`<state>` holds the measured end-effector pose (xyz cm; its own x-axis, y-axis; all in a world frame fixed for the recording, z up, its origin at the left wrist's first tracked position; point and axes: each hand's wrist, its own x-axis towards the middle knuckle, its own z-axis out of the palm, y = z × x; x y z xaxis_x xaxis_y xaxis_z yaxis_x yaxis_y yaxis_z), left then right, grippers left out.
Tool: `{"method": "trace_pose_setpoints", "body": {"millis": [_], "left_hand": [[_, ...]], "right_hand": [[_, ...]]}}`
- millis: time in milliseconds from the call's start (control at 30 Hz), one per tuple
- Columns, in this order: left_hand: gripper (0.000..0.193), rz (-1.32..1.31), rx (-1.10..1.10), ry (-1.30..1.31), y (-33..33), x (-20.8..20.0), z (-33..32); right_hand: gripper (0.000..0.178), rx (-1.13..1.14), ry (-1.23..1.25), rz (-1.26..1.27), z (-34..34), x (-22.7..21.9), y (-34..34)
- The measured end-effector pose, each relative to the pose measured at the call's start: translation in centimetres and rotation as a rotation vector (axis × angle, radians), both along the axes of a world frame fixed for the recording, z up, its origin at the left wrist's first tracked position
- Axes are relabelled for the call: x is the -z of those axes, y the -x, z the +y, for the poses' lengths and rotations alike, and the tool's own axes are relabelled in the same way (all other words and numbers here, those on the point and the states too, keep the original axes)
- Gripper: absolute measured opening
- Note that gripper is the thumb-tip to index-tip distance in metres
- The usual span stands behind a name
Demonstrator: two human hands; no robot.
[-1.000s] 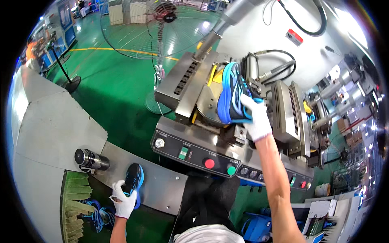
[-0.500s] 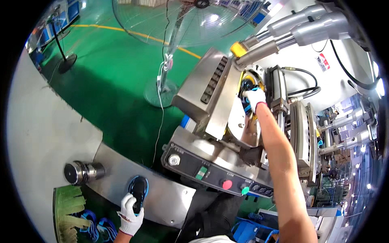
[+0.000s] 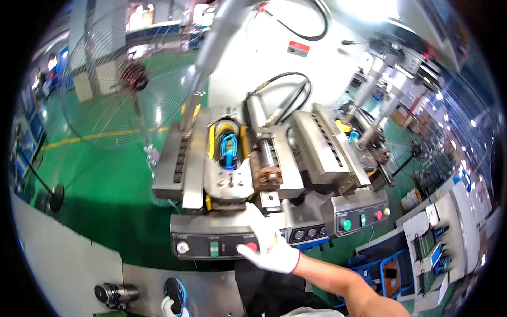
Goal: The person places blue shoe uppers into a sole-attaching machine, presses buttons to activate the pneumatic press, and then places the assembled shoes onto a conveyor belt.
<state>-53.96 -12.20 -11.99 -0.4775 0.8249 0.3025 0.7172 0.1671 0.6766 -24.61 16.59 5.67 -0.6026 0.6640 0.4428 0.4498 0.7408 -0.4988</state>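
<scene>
Press (image 3: 227,189): smooth shiny mtl; R glove (image 3: 279,257): matt cloth; flr (image 3: 95,182): glossy; bench (image 3: 211,290): smooth mtl.

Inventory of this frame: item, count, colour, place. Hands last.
Presses: at least two, silver, centre and right
Shoe: 1, blue and black, in the left press
Second shoe: 1, black and blue, lower left
Flask: 1, silver and black, lower left
Control panels: 2, black, below presses
Gauges: 3, dark, between panels
Large fan: 1, grey cage, upper left
Background clutter: too blurred to count
Left hand: 1, white-gloved, at second shoe
Right hand: 1, white-gloved, before left panel
</scene>
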Motion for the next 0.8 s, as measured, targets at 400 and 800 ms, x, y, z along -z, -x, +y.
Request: {"method": "trace_pose_setpoints", "body": {"millis": [400, 800], "left_hand": [[0.050, -0.229, -0.161, 0.365, -1.9, 0.0, 2.0], [0.055, -0.638, 1.067, 0.065, -43.7, -14.0, 13.4]], "right_hand": [[0.079, 0.134, 0.121, 0.072, -6.6, 8.8, -11.1], [0.108, 0.862, 0.182, 0.122, -26.6, 8.3, -24.5]]}}
